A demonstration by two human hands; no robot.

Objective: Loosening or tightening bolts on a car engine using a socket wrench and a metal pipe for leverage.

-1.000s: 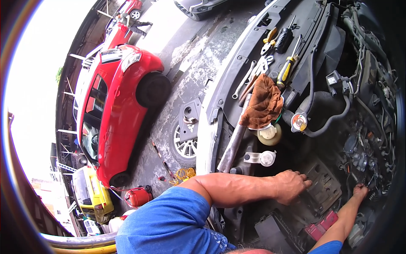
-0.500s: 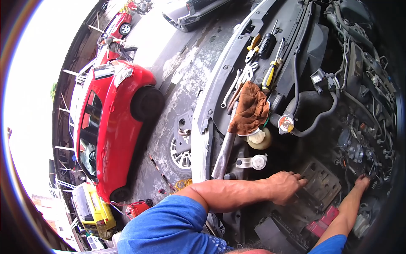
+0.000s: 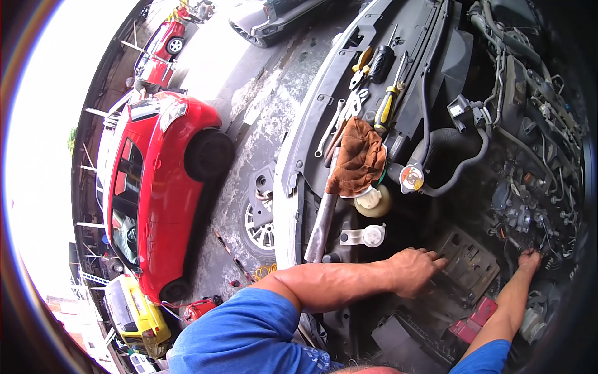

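My left hand rests palm down beside the grey battery tray, its fingers loosely bent and a little apart at the tray's near left edge. I see nothing held in it. My right hand reaches deep into the engine bay, its fingertips drawn together among dark hoses and a cluster of metal fittings. Whatever those fingers grip is too small and shadowed to make out. A red box-shaped part lies beside my right forearm, and a black fuse-box-like housing sits below my left hand.
Along the front panel lie a brown rag, a yellow-handled screwdriver, pliers, a wrench and a metal bar. A radiator cap and a white reservoir cap stick up. A red car stands left.
The whole view has shifted slightly, so things sit a little further left. Both hands keep nearly the same places; the right fingers have moved only slightly, if at all.
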